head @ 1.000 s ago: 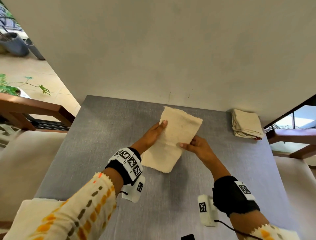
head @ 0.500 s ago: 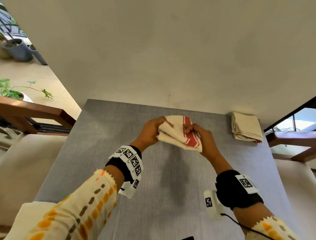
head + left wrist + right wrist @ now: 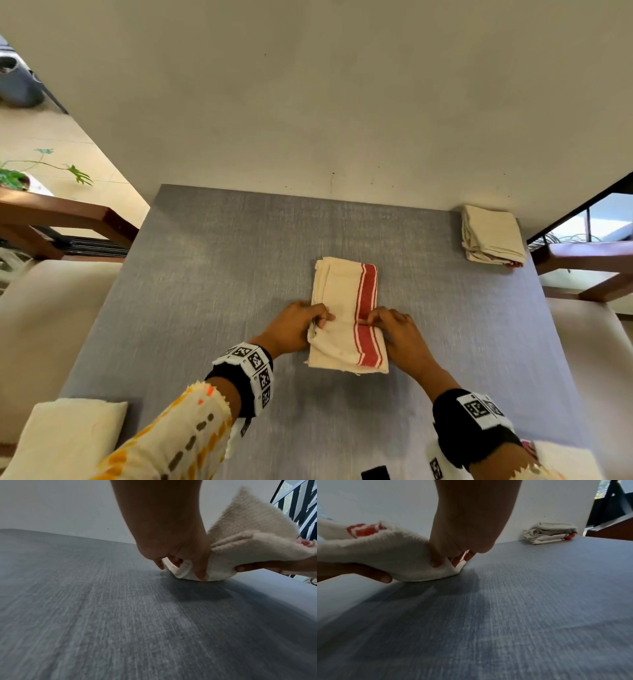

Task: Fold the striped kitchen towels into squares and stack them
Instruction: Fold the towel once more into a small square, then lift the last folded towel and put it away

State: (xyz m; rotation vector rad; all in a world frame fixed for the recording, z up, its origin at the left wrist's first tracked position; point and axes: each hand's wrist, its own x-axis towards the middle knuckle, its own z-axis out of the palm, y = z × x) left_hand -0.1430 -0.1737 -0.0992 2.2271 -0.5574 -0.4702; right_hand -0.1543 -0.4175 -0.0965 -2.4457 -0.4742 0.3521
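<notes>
A cream kitchen towel (image 3: 342,308) with a red stripe along its right side lies as a long folded strip in the middle of the grey table (image 3: 212,274). My left hand (image 3: 301,325) pinches its left edge near the middle, and my right hand (image 3: 390,329) pinches the right, striped edge opposite. In the left wrist view the towel (image 3: 248,555) is lifted and bent between the hands. In the right wrist view the towel (image 3: 385,555) sags down to the table. A stack of folded towels (image 3: 491,234) sits at the far right corner, also seen as the stack (image 3: 549,532).
A pale wall (image 3: 308,102) stands behind the table's far edge. Cream cushions (image 3: 65,438) lie at the near left, and wooden furniture (image 3: 68,216) flanks both sides. Potted plants (image 3: 20,174) stand on the floor at the left.
The towel was held up and turned over in both hands, showing the red stripe. It now lies lengthwise on the table nearer to me, with both hands pinching its side edges.
</notes>
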